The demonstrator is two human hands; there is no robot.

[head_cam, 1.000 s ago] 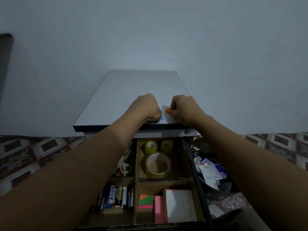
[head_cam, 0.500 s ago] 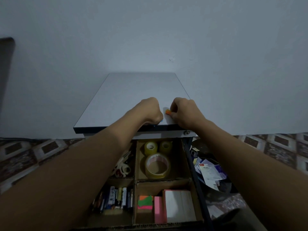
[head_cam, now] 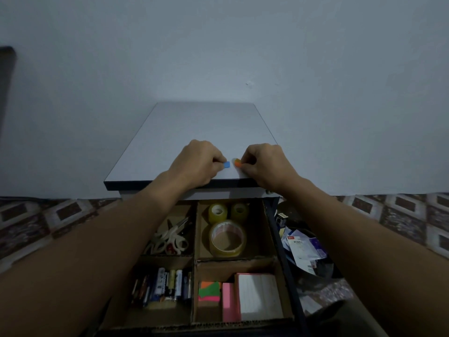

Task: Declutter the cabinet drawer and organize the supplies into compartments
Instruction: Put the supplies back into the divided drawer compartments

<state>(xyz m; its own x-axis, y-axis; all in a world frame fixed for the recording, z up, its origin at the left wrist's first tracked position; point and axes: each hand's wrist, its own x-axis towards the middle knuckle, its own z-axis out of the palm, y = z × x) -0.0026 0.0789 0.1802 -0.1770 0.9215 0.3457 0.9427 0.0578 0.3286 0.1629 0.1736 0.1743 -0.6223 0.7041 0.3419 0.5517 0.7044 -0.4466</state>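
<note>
Both hands rest on the white cabinet top [head_cam: 194, 127] near its front edge. My left hand [head_cam: 198, 164] pinches a small blue tab [head_cam: 226, 164]. My right hand [head_cam: 263, 164] pinches a small orange tab [head_cam: 237, 162]; a narrow gap separates the two tabs. Below, the open drawer [head_cam: 279, 239] has cardboard compartments: scissors [head_cam: 170, 239] back left, tape rolls [head_cam: 227, 237] back right, batteries and pens [head_cam: 167, 284] front left, sticky notes [head_cam: 210, 290] and a white note pad [head_cam: 260, 295] front right.
A dark bin [head_cam: 306, 254] with packets and papers stands on the floor right of the drawer. A plain wall rises behind the cabinet. Patterned floor tiles [head_cam: 401, 215] lie on both sides.
My hands have moved slightly apart. The blue tab, hidden under my left hand before, now shows clear of the orange one.
</note>
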